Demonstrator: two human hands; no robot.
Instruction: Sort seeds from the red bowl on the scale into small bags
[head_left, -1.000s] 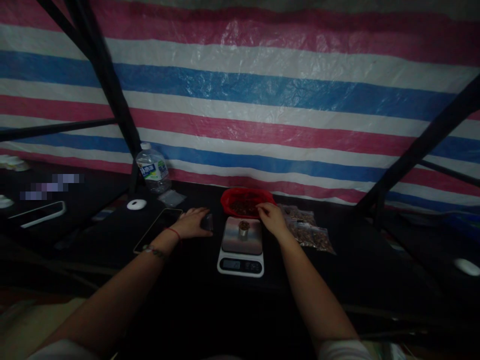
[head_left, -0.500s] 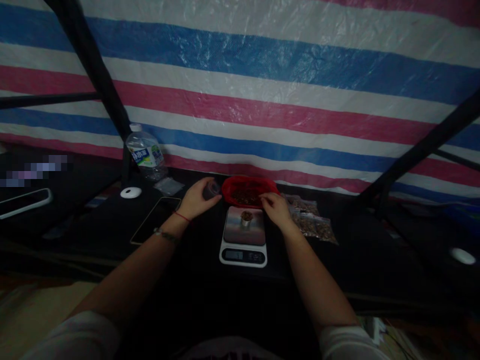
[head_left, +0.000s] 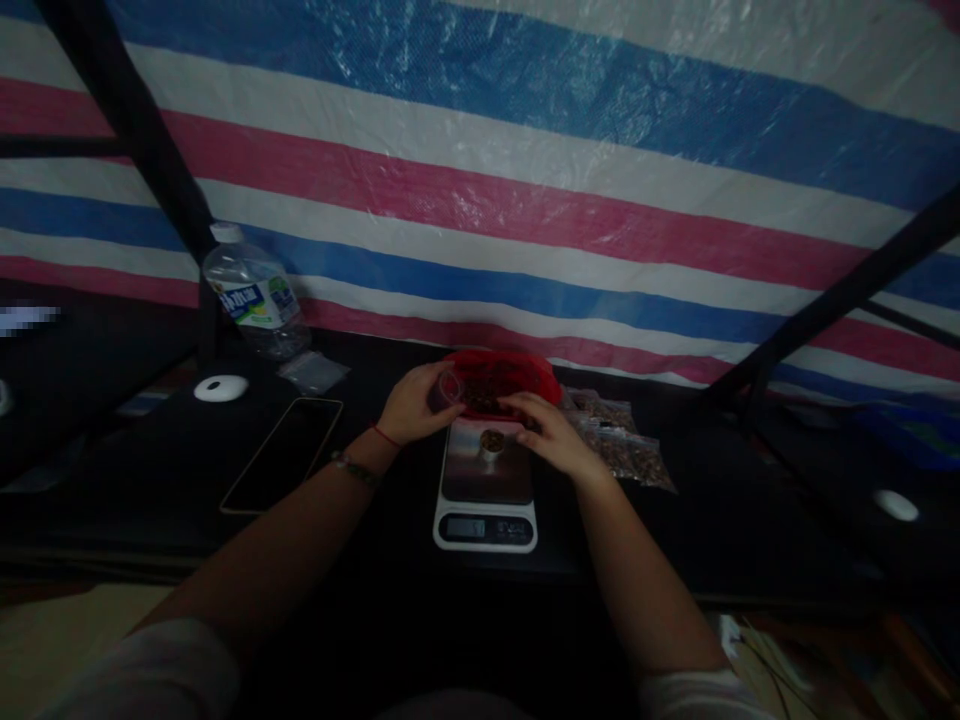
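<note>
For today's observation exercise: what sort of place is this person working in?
Probably a makeshift packing stall under a tarpaulin: a striped plastic sheet hangs behind a dark table holding a kitchen scale, a red tub of brown bits and filled clear bags.

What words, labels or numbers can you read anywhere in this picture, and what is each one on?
Nothing can be read for certain.
Water bottle label: blue and green print, too blurred to read.
Kitchen scale display: dim, digits not legible; marks beside it too small.
Phone: screen dark, no text.
Left hand holds a small clear cup, no print visible.
Right hand, the red bowl and the filled bags: no lettering visible.
</note>
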